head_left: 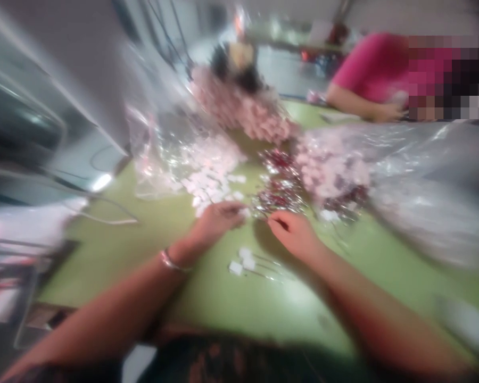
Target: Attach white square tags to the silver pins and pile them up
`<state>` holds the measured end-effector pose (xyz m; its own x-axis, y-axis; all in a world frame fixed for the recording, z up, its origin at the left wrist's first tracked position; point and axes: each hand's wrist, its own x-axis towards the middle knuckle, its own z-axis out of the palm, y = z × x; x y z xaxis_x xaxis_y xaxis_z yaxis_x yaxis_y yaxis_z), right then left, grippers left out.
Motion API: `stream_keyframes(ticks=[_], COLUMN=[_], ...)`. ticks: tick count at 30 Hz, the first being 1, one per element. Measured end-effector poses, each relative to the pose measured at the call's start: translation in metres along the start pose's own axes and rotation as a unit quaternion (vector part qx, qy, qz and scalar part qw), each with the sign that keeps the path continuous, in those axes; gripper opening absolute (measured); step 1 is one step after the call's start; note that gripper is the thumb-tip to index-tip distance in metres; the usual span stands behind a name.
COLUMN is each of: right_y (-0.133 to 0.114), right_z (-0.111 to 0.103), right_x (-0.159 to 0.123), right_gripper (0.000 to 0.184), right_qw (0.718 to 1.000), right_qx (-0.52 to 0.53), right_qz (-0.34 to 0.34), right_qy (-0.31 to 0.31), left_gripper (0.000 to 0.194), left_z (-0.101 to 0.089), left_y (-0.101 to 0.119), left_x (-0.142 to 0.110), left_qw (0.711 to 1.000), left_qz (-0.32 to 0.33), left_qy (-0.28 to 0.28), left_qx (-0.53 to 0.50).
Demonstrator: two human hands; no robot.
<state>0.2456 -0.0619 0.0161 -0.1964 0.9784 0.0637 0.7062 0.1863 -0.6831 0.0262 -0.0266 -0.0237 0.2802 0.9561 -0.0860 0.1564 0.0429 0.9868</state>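
Above the green table, my left hand is closed in a pinch on a small white block. Close to its right, my right hand has thumb and forefinger pressed together on what looks like a thin wire stem, though blur hides its full length. Beyond my left fingers spreads a heap of small white blocks. A pile of shiny red and silver wired pieces lies just past my right fingertips. Nearer me rest several white blocks on thin stems, side by side.
Clear plastic bags stand at left and right. Bunches of pale pink pieces lie at the back, with more pink pieces at right. A person in a pink top sits across the green table.
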Motion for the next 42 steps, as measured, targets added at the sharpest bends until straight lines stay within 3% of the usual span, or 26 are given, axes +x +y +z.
stream_keyframes(ticks=[9, 17, 25, 32, 36, 42], right_y=[-0.008, -0.005, -0.012, -0.015, -0.014, -0.015], right_z=[-0.003, -0.004, -0.006, -0.008, -0.010, -0.011], right_x=[-0.003, -0.001, -0.005, -0.005, -0.006, -0.006], right_gripper=[0.022, 0.021, 0.025, 0.021, 0.019, 0.019], right_qw=[0.997, 0.991, 0.993, 0.986, 0.982, 0.978], right_qx=[0.039, 0.032, 0.054, 0.089, 0.113, 0.127], right_qz=[0.006, 0.058, 0.059, 0.070, 0.071, 0.091], right_qy=[-0.067, -0.116, -0.090, -0.124, -0.132, -0.141], left_gripper=[0.031, 0.023, 0.032, 0.025, 0.027, 0.025], left_z=[0.001, 0.001, -0.004, -0.003, -0.003, -0.004], left_y=[0.001, 0.013, 0.004, 0.008, 0.010, 0.012], left_x=[-0.001, -0.005, -0.001, -0.002, -0.003, -0.003], left_qw=[0.999, 0.987, 0.998, 0.991, 0.991, 0.989], left_qz=[0.017, 0.095, 0.018, 0.021, 0.014, 0.011], left_qy=[-0.040, -0.104, -0.056, -0.129, -0.127, -0.148], left_qx=[0.006, 0.077, 0.016, 0.005, -0.041, -0.028])
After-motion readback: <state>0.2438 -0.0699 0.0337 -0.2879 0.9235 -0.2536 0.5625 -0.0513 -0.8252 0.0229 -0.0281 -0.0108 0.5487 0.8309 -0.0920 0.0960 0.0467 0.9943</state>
